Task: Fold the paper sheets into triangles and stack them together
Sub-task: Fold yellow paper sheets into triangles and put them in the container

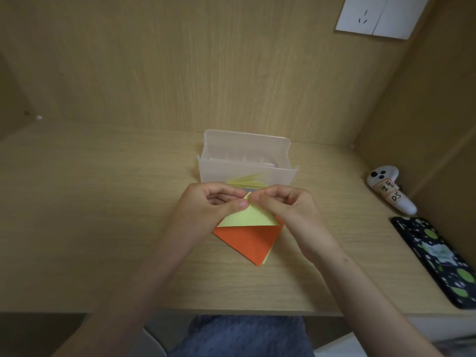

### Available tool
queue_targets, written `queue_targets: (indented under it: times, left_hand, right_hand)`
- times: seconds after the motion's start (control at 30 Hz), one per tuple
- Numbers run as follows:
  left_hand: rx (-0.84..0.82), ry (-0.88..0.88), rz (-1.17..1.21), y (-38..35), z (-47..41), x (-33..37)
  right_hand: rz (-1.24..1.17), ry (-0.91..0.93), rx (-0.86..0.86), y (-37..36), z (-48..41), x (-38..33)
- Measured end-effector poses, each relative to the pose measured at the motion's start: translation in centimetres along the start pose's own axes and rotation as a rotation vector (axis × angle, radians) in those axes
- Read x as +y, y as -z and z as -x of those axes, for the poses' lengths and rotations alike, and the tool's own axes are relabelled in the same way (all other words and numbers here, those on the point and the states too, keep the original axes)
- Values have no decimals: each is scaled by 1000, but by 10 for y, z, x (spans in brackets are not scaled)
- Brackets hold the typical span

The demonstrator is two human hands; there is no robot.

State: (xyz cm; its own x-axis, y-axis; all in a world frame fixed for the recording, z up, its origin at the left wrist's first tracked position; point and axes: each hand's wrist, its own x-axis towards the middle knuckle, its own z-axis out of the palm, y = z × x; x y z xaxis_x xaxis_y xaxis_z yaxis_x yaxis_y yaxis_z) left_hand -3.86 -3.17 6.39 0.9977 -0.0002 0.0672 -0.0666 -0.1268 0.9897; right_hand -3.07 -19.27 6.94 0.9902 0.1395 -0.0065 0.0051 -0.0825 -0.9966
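Note:
A pale yellow paper sheet (247, 217) is folded into a triangle with its point up, held just above the desk. My left hand (206, 206) and my right hand (283, 207) both pinch its top corner from either side. Under it on the desk lies an orange folded triangle (251, 242) pointing toward me, with a sliver of another yellow sheet showing beneath its right edge. Behind the hands stands a clear plastic box (244, 161) with several yellow sheets (247, 182) in it.
The wooden desk (103, 228) sits in a nook with walls behind and to the right. A white controller (389, 191) and a black phone with green spots (438, 258) lie at the right. The desk's front edge runs near my lap.

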Motion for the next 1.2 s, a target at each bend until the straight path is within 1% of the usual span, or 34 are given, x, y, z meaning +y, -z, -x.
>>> queue_targets:
  times: [0.07, 0.13, 0.3, 0.43, 0.57, 0.67, 0.77, 0.97, 1.2]
  left_hand:
    - [21, -2, 15, 0, 1, -1]
    - [7, 0, 17, 0, 1, -1]
    - [-44, 0, -41, 2, 1, -1]
    - [21, -82, -31, -1, 0, -2]
    - [90, -153, -62, -8, 0, -8]
    - [87, -159, -41, -9, 0, -7]
    - [62, -160, -36, -10, 1, -6]
    - [94, -157, -19, -13, 1, -3]
    - [136, -162, -17, -10, 1, -2]
  right_hand:
    - [-49, -19, -12, 1, 0, 1]
    - [-67, -30, -15, 1, 0, 2]
    - [-21, 15, -18, 0, 1, 1]
    - [21, 65, -6, -3, 1, 1]
    - [-14, 25, 4, -5, 2, 0]
    - [-66, -11, -5, -4, 3, -2]
    - [-64, -4, -24, -5, 3, -3]
    - [-43, 18, -33, -5, 1, -3]
    - [2, -56, -24, -1, -2, -1]
